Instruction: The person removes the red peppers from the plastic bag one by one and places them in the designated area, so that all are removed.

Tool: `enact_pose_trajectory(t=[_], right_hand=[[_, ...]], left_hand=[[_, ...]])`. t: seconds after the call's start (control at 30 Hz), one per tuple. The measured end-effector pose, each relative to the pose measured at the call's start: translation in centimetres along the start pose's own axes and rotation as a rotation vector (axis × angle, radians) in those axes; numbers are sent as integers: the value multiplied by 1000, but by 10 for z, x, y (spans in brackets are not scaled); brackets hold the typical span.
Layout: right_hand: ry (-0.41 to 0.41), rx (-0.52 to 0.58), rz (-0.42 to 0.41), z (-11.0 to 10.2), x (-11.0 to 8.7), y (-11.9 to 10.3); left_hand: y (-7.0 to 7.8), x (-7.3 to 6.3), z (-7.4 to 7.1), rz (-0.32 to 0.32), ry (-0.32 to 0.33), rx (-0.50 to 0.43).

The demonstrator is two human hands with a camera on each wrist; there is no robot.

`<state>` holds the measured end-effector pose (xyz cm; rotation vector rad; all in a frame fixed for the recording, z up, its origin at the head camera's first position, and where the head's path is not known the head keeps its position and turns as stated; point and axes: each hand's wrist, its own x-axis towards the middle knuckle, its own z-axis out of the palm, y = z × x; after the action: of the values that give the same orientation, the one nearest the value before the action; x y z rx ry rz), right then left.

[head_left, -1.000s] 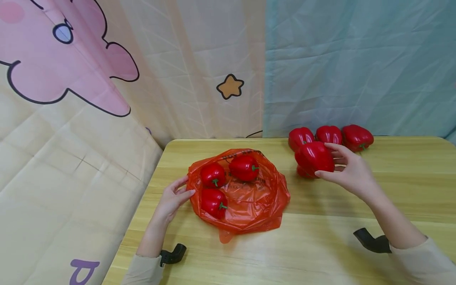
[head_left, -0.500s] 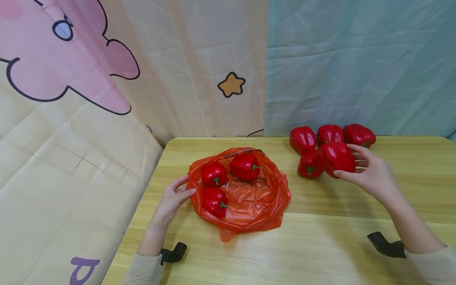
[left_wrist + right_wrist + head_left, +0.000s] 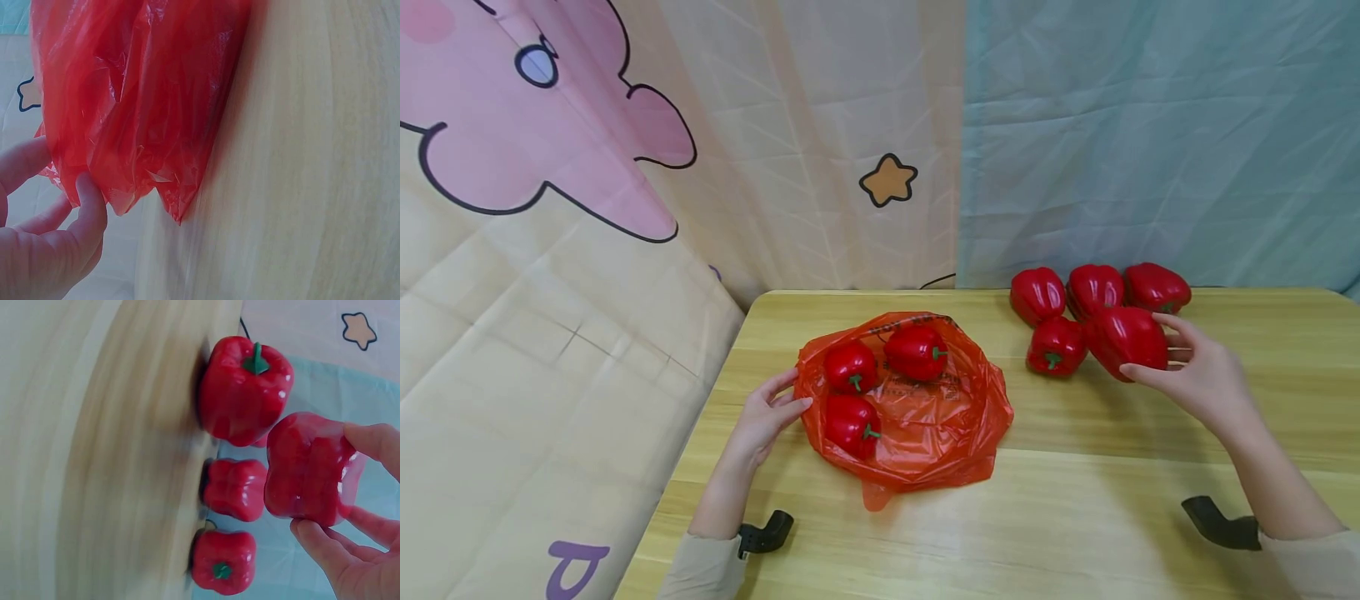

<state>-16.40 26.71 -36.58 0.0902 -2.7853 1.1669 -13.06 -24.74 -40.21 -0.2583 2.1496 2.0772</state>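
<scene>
My right hand grips a glossy red bell pepper between thumb and fingers, close to the others at the back right. In the right wrist view this bell pepper appears raised off the table. Beside it on the left, a bell pepper has its green stem facing me. Behind them three more stand in a row, among them one bell pepper at the right end. My left hand holds the left rim of an orange-red plastic bag, with thumb and fingers at the film. Three bell peppers lie inside the bag.
The wooden table ends at the back against a printed curtain. A cloth hangs along the left side. Each wrist wears a black mount, such as the left mount.
My right hand has moved right with its bell pepper, away from the bag, then slightly down. The left hand, the bag and the bell peppers in it have stayed in place.
</scene>
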Motion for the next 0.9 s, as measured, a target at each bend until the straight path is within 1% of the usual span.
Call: enact_pose_trajectory(t=[0.23, 0.5, 0.7, 0.9], right_hand=[[8, -19, 30, 1, -1, 10], [36, -50, 35, 5, 1, 23], [22, -47, 63, 10, 2, 32], [8, -36, 86, 15, 2, 34]], left_hand=[[0, 1, 0, -3, 0, 1], [1, 1, 1, -5, 5, 7], [2, 1, 1, -7, 9, 13], [1, 0, 1, -9, 11, 12]])
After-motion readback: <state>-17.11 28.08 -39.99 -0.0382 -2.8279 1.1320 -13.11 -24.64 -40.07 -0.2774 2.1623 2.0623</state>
